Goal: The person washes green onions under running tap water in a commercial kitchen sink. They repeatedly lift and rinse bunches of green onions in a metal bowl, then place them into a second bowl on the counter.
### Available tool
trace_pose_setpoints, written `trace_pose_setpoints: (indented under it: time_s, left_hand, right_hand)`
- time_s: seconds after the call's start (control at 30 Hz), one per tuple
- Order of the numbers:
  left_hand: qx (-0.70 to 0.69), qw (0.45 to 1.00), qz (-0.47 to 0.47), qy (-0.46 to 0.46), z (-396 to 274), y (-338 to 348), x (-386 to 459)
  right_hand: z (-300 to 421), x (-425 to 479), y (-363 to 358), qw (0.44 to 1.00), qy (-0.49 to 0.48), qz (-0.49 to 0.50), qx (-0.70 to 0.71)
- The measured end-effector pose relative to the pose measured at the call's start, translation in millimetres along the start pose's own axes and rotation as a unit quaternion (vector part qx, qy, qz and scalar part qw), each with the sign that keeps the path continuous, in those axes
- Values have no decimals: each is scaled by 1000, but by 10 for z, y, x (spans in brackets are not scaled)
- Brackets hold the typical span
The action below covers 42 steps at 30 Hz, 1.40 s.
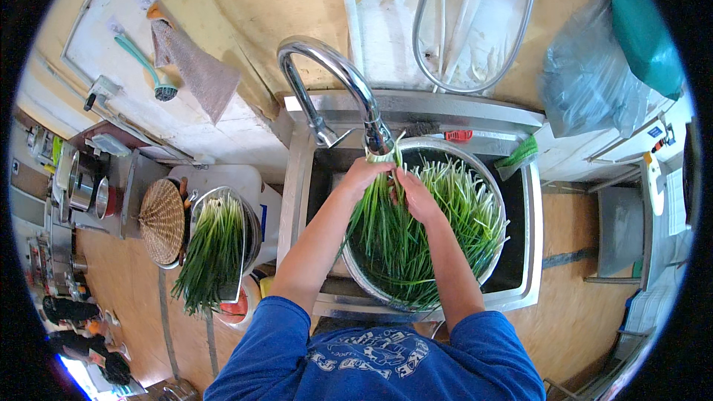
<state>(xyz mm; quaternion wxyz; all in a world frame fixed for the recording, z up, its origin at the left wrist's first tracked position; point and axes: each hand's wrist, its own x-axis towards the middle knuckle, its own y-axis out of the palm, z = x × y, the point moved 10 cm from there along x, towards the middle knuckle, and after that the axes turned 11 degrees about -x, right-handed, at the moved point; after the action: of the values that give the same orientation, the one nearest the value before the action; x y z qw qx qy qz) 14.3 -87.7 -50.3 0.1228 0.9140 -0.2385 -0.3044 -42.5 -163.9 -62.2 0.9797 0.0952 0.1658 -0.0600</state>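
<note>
My left hand [365, 177] is closed around the pale stem end of a bunch of garlic chives [374, 217], just below the chrome faucet's spout [380, 142]. Close beside it, my right hand [413, 192] has its fingers on stems at the same bunch. The long green leaves hang down into a large round metal basin [498, 200] standing in the sink. More chives [462, 206] fill the basin, many with white ends pointing up and right. Whether water is running is hard to tell.
Left of the sink [532, 289], another pile of chives [214, 245] lies in a metal tray, beside a woven conical lid [161, 221]. A green brush [517, 157] and a red-handled tool [458, 135] rest at the sink's back. Plastic bags [590, 72] hang right. People are far left.
</note>
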Motion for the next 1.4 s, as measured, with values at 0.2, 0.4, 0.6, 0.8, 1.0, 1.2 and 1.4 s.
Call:
trace_pose_setpoints:
  time_s: [0.2,0.4,0.6,0.8,1.0,1.2,1.4]
  left_hand:
    - [4,999,3,43,-90,-57,-31]
    - [46,994,-8,96,-254,21,-103]
    - [39,997,-5,63,-159,-41,-46]
    - [59,991,-7,122,-290,21,-107]
    - [8,999,8,44,-218,-22,-73]
    - [20,999,3,50,-234,31,-66]
    - [0,999,-8,52,-212,4,-80]
  right_hand:
    - [-34,121,-152,992,-19,-78,98]
    - [41,24,-43,993,-42,-80,-77]
    - [51,-109,43,996,-24,-49,65]
    - [7,-110,-4,990,-35,-78,-114]
    - [-214,-17,-116,979,-22,-95,181]
    - [-187,188,-242,988,-48,-145,-21]
    - [-25,177,-147,966,-77,-217,-114]
